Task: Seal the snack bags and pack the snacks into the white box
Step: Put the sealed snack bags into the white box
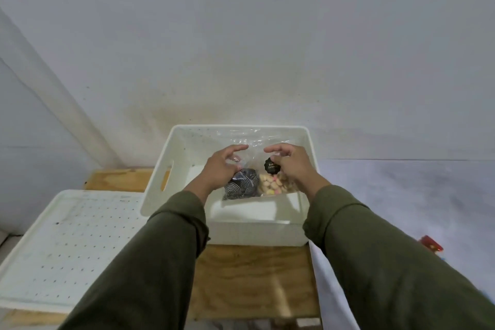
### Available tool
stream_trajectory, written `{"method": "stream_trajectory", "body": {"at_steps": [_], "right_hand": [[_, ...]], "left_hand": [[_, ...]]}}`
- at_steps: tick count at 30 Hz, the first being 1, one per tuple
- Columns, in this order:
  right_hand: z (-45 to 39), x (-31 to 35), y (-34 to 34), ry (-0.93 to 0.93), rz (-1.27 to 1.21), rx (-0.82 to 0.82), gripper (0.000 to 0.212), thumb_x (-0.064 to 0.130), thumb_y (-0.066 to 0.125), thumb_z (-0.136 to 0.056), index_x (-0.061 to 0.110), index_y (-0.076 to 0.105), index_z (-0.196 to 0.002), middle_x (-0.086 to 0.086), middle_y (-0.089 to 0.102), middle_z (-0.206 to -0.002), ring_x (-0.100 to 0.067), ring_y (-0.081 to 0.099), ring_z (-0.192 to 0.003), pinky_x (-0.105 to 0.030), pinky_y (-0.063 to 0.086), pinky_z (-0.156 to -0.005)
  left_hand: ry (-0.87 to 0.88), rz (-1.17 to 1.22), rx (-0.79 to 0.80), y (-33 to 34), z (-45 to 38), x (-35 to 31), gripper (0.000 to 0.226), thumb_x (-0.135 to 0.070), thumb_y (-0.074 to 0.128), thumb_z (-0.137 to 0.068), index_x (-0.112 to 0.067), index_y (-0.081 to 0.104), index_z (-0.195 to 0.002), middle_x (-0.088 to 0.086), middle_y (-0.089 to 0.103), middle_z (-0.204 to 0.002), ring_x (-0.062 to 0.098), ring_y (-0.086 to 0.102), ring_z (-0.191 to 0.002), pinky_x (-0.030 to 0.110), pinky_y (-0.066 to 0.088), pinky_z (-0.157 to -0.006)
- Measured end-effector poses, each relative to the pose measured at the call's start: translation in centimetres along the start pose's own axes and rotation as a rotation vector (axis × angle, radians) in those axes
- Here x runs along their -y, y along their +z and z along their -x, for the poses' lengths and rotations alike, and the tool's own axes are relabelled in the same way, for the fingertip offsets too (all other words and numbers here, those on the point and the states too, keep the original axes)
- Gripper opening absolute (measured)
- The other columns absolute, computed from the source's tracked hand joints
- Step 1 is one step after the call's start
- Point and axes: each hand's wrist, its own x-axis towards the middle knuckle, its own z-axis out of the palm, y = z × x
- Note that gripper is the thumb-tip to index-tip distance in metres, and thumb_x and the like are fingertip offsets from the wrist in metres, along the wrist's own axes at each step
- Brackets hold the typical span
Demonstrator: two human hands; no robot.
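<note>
While both bags, dark [242, 186] and biscuit [276, 185], lay inside the box [160, 169] on the table [254, 276], the left hand [222, 166] and right hand [292, 163] hovered with fingers loosely spread, holding nothing, so an unsealed top risked spilling snacks

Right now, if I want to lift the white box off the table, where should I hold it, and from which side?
Probably by the cut-out handle slot in the left wall of the white box: hook the fingers in from outside. The right wall likely has a matching slot, but the right hand and sleeve hide it. Two snack bags lie inside, so lift level.
</note>
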Motion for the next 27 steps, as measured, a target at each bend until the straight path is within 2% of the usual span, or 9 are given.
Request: {"method": "stream_trajectory", "body": {"at_steps": [3,8,10,13,16,20,24,25,27], "right_hand": [[-1.1,-2.1,1.2,0.053,-0.025,-0.046,0.027,-0.005,0.054,-0.086,0.015,0.072,-0.091,-0.004,0.061,-0.081,-0.017,0.058,-0.069,-0.027,0.054,-0.064],[-3.1,-5.8,1.8,0.142,-0.005,-0.098,0.035,-0.003,0.055,-0.085,0.026,0.072,-0.077,-0.005,0.067,-0.088,-0.02,0.064,-0.077,-0.032,0.057,-0.072],[-3.8,-7.0,1.8,0.162,0.026,-0.113,0.039,0.002,0.056,-0.085,0.033,0.073,-0.07,-0.005,0.069,-0.098,-0.022,0.066,-0.087,-0.035,0.057,-0.079],[-4.5,-8.0,1.8,0.197,0.054,-0.137,0.04,0.006,0.055,-0.088,0.038,0.073,-0.073,-0.003,0.068,-0.105,-0.026,0.067,-0.087,-0.046,0.058,-0.079],[-5.1,-8.5,1.8,0.226,0.042,-0.167,0.047,-0.002,0.049,-0.088,0.036,0.072,-0.075,-0.006,0.066,-0.108,-0.027,0.064,-0.078,-0.056,0.057,-0.072],[-5.6,-8.5,1.6,0.173,0.075,-0.202,0.054,-0.013,0.045,-0.08,0.032,0.072,-0.069,-0.008,0.067,-0.11,-0.025,0.063,-0.098,-0.036,0.057,-0.08],[-5.2,-6.2,1.6,0.124,0.132,-0.23,0.039,-0.011,0.044,-0.078,0.017,0.071,-0.075,-0.011,0.065,-0.103,-0.018,0.063,-0.076,-0.013,0.049,-0.052],[-5.1,-5.5,1.6,0.104,0.165,-0.238,0.033,-0.008,0.046,-0.078,0.015,0.071,-0.079,-0.009,0.063,-0.104,-0.018,0.061,-0.082,-0.011,0.049,-0.057],[-5.0,-4.3,1.3,0.061,0.317,-0.222,0.026,0.001,0.051,-0.08,0.015,0.069,-0.094,-0.004,0.056,-0.12,-0.019,0.055,-0.104,-0.018,0.046,-0.083]], "left_hand": [[-0.025,0.017,0.074,0.7,-1.6,2.6,0.045,-0.006,0.057,-0.089,-0.032,0.056,-0.125,0.004,0.052,-0.103,0.02,0.055,-0.086,0.03,0.054,-0.073],[0.011,0.013,0.147,2.5,-3.3,5.0,0.042,-0.006,0.062,-0.087,-0.022,0.056,-0.125,0.007,0.059,-0.107,0.012,0.058,-0.076,0.008,0.046,-0.059],[0.038,-0.015,0.151,3.0,-4.0,5.7,0.043,-0.003,0.061,-0.086,-0.022,0.056,-0.125,0.002,0.06,-0.121,0.013,0.061,-0.087,0.005,0.045,-0.066],[0.044,-0.019,0.163,3.3,-4.8,6.2,0.047,0.0,0.057,-0.085,-0.024,0.056,-0.125,-0.002,0.057,-0.127,0.013,0.059,-0.099,0.015,0.047,-0.079],[0.038,-0.005,0.181,3.4,-5.5,6.7,0.053,0.005,0.055,-0.082,-0.026,0.055,-0.125,-0.003,0.055,-0.129,0.017,0.06,-0.101,0.01,0.049,-0.072],[0.065,-0.05,0.14,3.5,-5.7,6.5,0.049,0.0,0.061,-0.081,-0.022,0.056,-0.125,0.002,0.058,-0.125,0.016,0.056,-0.097,0.017,0.044,-0.085],[0.128,-0.129,0.04,2.9,-5.8,5.8,0.05,-0.001,0.063,-0.08,-0.018,0.055,-0.127,-0.002,0.054,-0.098,0.015,0.047,-0.079,0.036,0.037,-0.105],[0.134,-0.145,0.018,2.5,-6.0,5.4,0.051,-0.004,0.064,-0.081,-0.019,0.053,-0.129,0.002,0.053,-0.105,0.015,0.046,-0.083,0.032,0.038,-0.104],[0.127,-0.16,-0.005,1.5,-6.5,4.3,0.058,-0.011,0.066,-0.083,-0.024,0.045,-0.136,0.014,0.045,-0.121,0.017,0.047,-0.094,0.018,0.037,-0.095]]}}
